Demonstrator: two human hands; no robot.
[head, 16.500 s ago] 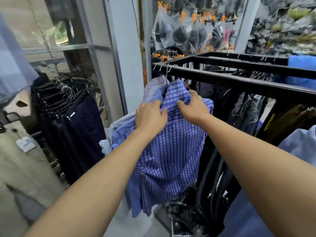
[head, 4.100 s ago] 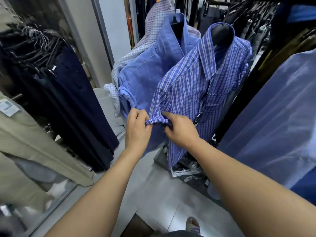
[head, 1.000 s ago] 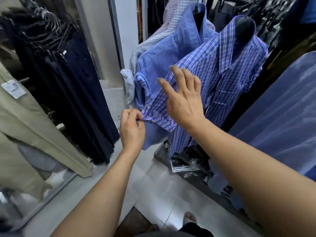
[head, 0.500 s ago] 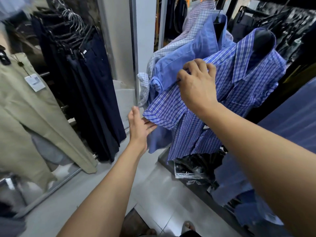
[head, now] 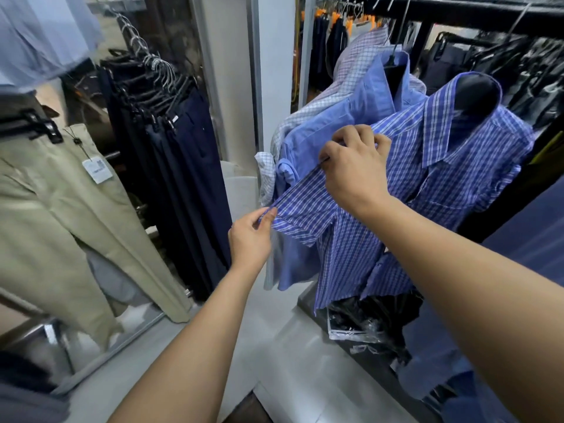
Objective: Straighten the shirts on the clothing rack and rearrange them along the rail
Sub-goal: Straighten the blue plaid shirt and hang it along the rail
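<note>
Since half a second earlier: left grip (head: 248,236) no longer flat beneath the cuff, now pinching the cuff edge between thumb and fingers. Right grip (head: 355,169) as before high on the same sleeve (head: 305,209), fingers curled and pinching the cloth near the shoulder. Sleeve drawn out taut between the two grips.

Three shirts hung on the black rail (head: 457,10) at upper right. Nearest, the blue plaid shirt (head: 451,184), collar open around a dark hanger neck. Just behind it and touching, a plain blue shirt (head: 329,123). Behind that, a pale checked shirt (head: 354,65). Two grips, both on the plaid shirt.

Left side: a packed row of navy trousers (head: 189,178) on wire hangers, and khaki trousers (head: 61,215) carrying one white price tag (head: 97,170). Under the shirts, dark goods in clear plastic wrap (head: 366,319) on the rack base. Pale tiled floor (head: 274,361), and a white pillar (head: 274,56) between the two racks.
</note>
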